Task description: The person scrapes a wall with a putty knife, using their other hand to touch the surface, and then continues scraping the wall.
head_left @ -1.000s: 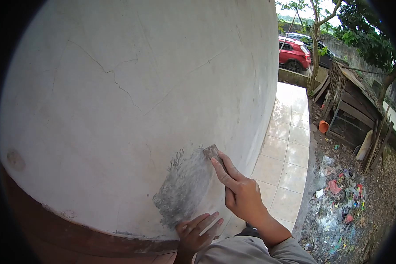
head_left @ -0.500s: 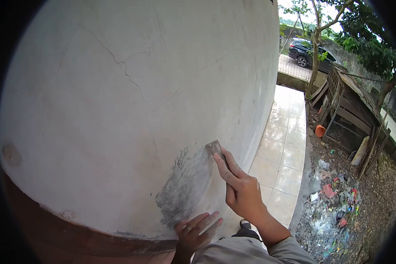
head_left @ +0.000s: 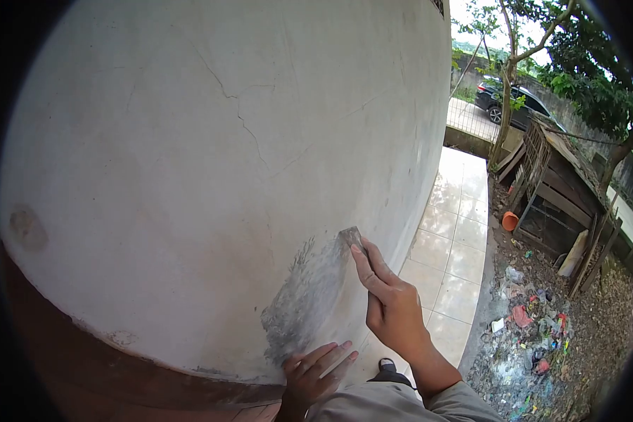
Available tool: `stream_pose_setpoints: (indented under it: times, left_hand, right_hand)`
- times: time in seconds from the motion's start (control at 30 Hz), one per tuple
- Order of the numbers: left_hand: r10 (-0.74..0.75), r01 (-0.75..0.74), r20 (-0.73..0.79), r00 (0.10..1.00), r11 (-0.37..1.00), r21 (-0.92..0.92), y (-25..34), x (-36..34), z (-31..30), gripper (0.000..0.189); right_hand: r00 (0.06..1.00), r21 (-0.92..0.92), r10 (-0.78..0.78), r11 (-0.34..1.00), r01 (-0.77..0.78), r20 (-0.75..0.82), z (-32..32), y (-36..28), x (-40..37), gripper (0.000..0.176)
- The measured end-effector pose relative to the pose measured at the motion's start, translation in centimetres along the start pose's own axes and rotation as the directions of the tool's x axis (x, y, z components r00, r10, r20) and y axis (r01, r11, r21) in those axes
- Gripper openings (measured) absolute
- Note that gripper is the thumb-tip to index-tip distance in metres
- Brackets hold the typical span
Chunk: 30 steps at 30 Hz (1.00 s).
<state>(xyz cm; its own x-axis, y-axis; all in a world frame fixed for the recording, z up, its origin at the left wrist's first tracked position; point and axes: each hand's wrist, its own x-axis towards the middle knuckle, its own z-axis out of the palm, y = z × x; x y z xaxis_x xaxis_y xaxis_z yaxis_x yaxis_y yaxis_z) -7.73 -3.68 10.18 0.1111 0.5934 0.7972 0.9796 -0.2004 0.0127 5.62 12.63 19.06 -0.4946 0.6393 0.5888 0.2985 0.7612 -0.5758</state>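
My right hand [head_left: 395, 302] is closed around a flat, grey-brown scraper [head_left: 349, 237], two fingers stretched along it. Its squared end lies against the white wall [head_left: 155, 169] at the upper right of a rough grey patch [head_left: 299, 306]. Lower down, my left hand [head_left: 320, 371] holds nothing; its fingers are spread and its tips sit close to the bottom of the patch. Pale dust coats the fingers of both hands.
A thin crack [head_left: 240, 116] runs down the wall above the patch. To the right, a tiled walkway [head_left: 439, 246] borders ground with scattered litter [head_left: 524, 330]. Beyond stand a wooden shed [head_left: 563, 186], an orange bucket [head_left: 510, 221], a tree and a parked car [head_left: 513, 102].
My view has shifted slightly, so the wall's crack and patch appear farther right. The scraper stays near the patch's upper right edge in my right hand; my left hand remains low, fingers spread.
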Motion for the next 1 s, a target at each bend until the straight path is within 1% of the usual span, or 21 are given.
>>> stream_pose_setpoints:
  times: [0.07,0.17,0.23,0.37,0.47,0.53,0.6,0.67,0.77,0.83,0.9,1.0]
  left_hand:
    - [0.000,0.000,0.011,1.000,1.000,-0.009,-0.1,-0.1,0.0,0.023]
    - [0.004,-0.004,0.011,1.000,1.000,-0.001,-0.2,-0.2,0.0,0.022]
    - [-0.002,0.002,0.007,1.000,1.000,0.006,-0.1,-0.1,0.1,0.022]
    - [0.010,-0.011,0.066,0.998,1.000,0.018,0.0,-0.2,-0.1,0.024]
    - [0.010,-0.011,0.056,0.998,1.000,0.022,-0.2,-0.3,0.0,0.027]
    - [-0.002,0.002,0.043,0.999,1.000,0.006,-0.2,-0.4,0.3,0.028]
    - [0.009,-0.012,0.087,0.996,0.999,0.033,-0.2,-0.3,0.0,0.030]
    - [0.011,-0.015,0.099,0.995,0.999,0.033,-0.1,-0.3,-0.2,0.031]
    - [0.010,-0.014,0.097,0.995,0.999,0.044,-0.4,-0.4,-0.1,0.033]
    - [-0.005,0.001,0.099,0.995,0.999,0.037,-0.1,-0.5,0.0,0.035]
    - [-0.001,-0.009,0.134,0.991,0.997,0.072,0.0,-0.2,-0.3,0.036]
    - [-0.016,0.009,0.153,0.988,0.999,0.049,0.1,-0.1,-0.4,0.036]
  right_hand:
    - [1.000,0.013,0.008,1.000,-0.008,0.001,-0.1,0.1,0.0,0.083]
    - [0.999,0.026,-0.047,0.999,0.047,0.003,0.2,0.4,-0.5,0.082]
    - [1.000,0.029,-0.020,0.999,0.020,0.003,0.2,0.2,-0.6,0.081]
    - [1.000,0.051,0.010,0.999,-0.011,0.013,-0.2,0.0,-0.4,0.081]
    - [0.999,0.039,-0.028,0.999,0.027,0.019,0.3,0.0,-0.8,0.082]
    - [1.000,0.036,0.001,0.999,-0.001,0.016,0.4,-0.1,-0.7,0.083]
    - [1.000,0.055,0.017,0.998,-0.017,0.016,0.0,-0.4,-0.1,0.083]
    - [1.000,0.075,0.020,0.997,-0.020,0.005,-0.2,-0.4,-0.2,0.083]
    - [0.999,0.055,-0.027,0.998,0.025,0.037,0.3,0.1,-0.9,0.083]
    - [1.000,0.071,-0.005,0.997,0.003,0.024,0.4,0.0,-0.9,0.083]
    - [1.000,0.089,0.002,0.996,-0.005,0.030,0.0,-0.1,-0.7,0.083]
    - [0.999,0.108,-0.012,0.994,0.009,0.032,0.1,0.2,-1.3,0.082]
